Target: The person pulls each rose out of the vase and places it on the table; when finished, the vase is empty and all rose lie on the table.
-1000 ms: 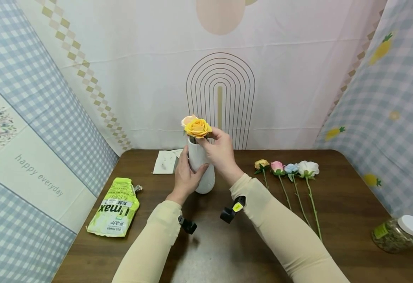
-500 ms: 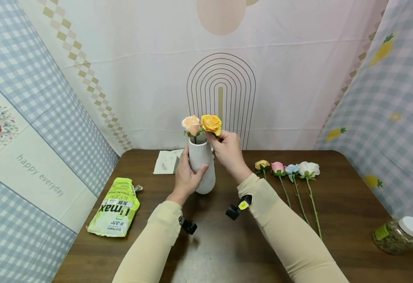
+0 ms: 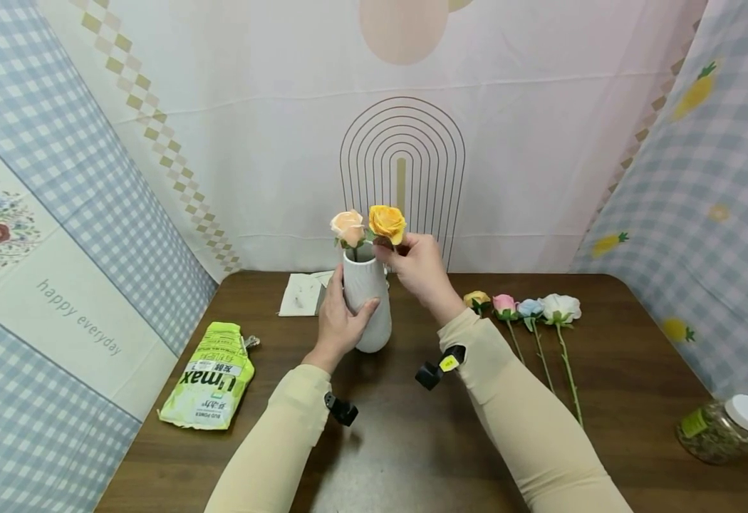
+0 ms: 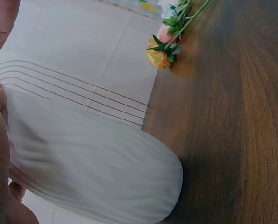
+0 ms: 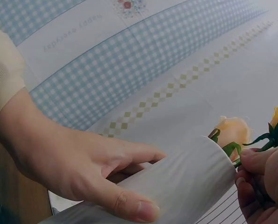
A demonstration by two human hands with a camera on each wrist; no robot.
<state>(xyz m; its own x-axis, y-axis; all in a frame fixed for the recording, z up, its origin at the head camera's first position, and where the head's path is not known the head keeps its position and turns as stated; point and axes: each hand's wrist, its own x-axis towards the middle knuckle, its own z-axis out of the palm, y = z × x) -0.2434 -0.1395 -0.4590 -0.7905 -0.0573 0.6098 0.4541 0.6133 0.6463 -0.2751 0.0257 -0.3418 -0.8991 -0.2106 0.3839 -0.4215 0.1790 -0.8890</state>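
A white ribbed vase (image 3: 369,303) stands upright on the brown table, and my left hand (image 3: 338,320) grips it round its side. A peach rose (image 3: 348,228) rises from the vase mouth, leaning left. Beside it is a yellow rose (image 3: 387,224), whose stem my right hand (image 3: 417,267) pinches just under the bloom at the rim. In the right wrist view, the thumb and fingers of the right hand (image 5: 265,179) close on the green stem of that rose. Whether the stem's lower end is inside the vase is hidden.
Several roses lie on the right, among them a white rose (image 3: 561,308) and a pink rose (image 3: 505,305). A jar with a white lid (image 3: 726,427) is at the far right. A green bag (image 3: 209,377) and a white paper (image 3: 300,294) lie on the left.
My right hand has moved right with the yellow rose, from in front of the peach rose to beside it. The peach rose and vase mouth now show. The left hand keeps its grip.
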